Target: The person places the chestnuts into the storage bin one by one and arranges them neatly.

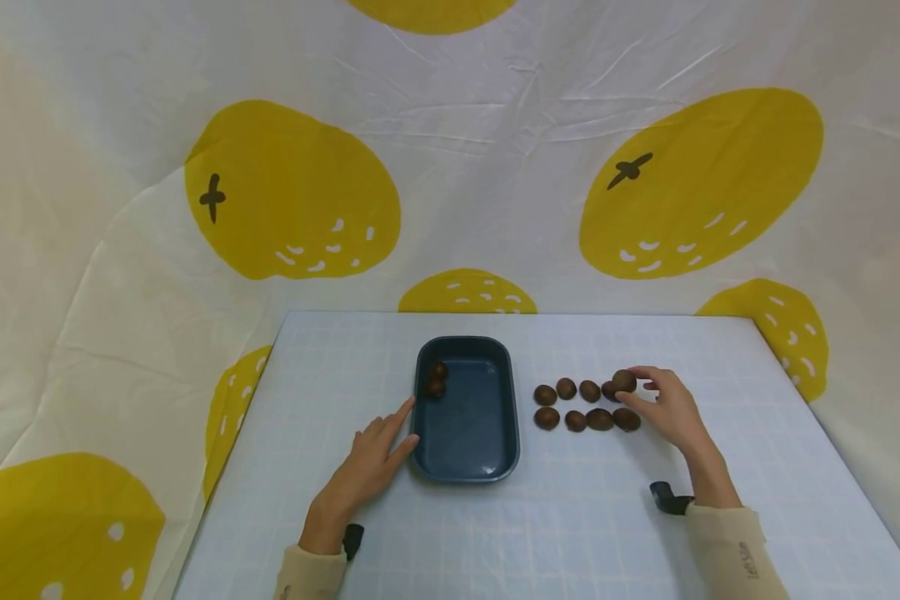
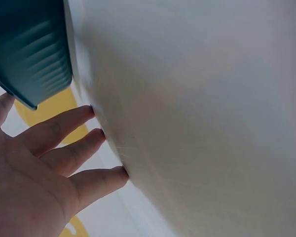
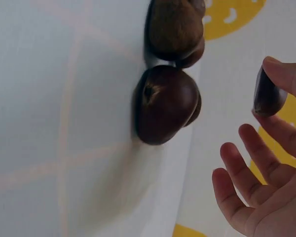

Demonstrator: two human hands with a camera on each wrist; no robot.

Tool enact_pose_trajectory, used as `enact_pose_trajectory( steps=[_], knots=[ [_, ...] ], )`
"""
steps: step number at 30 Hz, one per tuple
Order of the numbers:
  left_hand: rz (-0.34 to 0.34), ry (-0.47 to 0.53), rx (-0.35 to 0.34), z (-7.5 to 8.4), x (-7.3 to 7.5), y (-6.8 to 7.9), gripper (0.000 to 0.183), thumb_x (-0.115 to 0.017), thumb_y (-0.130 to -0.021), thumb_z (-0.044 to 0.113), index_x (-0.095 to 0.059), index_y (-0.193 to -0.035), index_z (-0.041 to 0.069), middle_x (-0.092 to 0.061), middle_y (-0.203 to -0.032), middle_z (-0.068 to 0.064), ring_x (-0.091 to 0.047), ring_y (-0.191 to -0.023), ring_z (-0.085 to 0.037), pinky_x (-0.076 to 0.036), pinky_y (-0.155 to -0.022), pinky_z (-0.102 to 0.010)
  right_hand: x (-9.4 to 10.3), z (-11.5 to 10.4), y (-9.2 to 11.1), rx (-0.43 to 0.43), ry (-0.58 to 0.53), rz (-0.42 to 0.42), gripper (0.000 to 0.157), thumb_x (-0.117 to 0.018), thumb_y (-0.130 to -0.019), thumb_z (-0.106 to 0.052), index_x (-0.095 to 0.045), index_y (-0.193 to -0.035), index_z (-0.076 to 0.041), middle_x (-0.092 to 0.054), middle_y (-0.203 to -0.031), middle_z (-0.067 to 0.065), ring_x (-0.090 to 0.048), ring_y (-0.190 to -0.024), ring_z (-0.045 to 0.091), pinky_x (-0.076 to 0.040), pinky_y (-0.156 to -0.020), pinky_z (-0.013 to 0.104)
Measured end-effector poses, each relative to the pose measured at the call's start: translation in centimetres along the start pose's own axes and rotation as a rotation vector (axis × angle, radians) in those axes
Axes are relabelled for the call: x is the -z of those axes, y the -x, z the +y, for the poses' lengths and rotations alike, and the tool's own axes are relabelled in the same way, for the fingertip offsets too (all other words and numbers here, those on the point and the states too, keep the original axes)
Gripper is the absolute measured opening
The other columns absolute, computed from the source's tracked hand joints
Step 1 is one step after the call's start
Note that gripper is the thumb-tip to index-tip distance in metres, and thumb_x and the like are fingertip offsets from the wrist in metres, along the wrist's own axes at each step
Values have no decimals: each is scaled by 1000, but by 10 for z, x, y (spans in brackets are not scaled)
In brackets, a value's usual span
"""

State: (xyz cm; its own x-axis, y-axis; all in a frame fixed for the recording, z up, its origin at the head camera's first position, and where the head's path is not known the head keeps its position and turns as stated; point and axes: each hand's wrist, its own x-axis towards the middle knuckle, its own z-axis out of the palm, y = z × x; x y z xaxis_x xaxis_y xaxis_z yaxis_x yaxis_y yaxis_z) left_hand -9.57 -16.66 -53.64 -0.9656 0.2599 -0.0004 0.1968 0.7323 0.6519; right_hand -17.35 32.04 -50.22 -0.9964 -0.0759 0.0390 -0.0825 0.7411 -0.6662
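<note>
A chestnut (image 1: pixel 624 381) is pinched between the thumb and index finger of my right hand (image 1: pixel 667 407), raised over the right end of two rows of chestnuts (image 1: pixel 599 419). In the right wrist view, the held chestnut (image 3: pixel 268 96) is clear of the surface, the other fingers spread loosely, and a dark glossy chestnut (image 3: pixel 167 104) lies on the table. My left hand (image 1: pixel 370 460) rests beside a dark blue tray (image 1: pixel 465 433), its index fingertip and thumb at the left rim. Two chestnuts (image 1: pixel 436 387) lie inside the tray at its upper left. Extended fingertips touch the table in the left wrist view.
The white table (image 1: pixel 585 533) has a faint grid pattern. Behind and around it hangs a pale cloth (image 1: pixel 487 183) printed with large yellow fruit. Black wrist-camera mounts (image 1: pixel 671 498) stick out from both wrists.
</note>
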Motion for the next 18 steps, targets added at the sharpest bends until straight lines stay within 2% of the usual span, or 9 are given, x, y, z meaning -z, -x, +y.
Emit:
enact_pose_trajectory(
  steps=[9, 18],
  knots=[
    [5, -3, -6, 0, -1, 0, 62, -46, -104, 51, -22, -160, 37, -46, -150, -13, -37, -139, -41, -18, -108, -71, -12, -33, -1, 81, -14, -26, 52, -76, -91, -25, -58, -132, 1, -54, -131, 25, -52, -116, 46, -44, -92, 62],
    [-4, 0, 14, 1, -1, 1, 62, -44, -104, 53, -21, -160, 37, -42, -154, -10, -32, -141, -44, -15, -109, -72, -33, -65, -7, 174, -66, -37, 47, -79, -89, -22, -62, -128, -1, -58, -125, 21, -56, -110, 42, -47, -90, 58]
  ],
)
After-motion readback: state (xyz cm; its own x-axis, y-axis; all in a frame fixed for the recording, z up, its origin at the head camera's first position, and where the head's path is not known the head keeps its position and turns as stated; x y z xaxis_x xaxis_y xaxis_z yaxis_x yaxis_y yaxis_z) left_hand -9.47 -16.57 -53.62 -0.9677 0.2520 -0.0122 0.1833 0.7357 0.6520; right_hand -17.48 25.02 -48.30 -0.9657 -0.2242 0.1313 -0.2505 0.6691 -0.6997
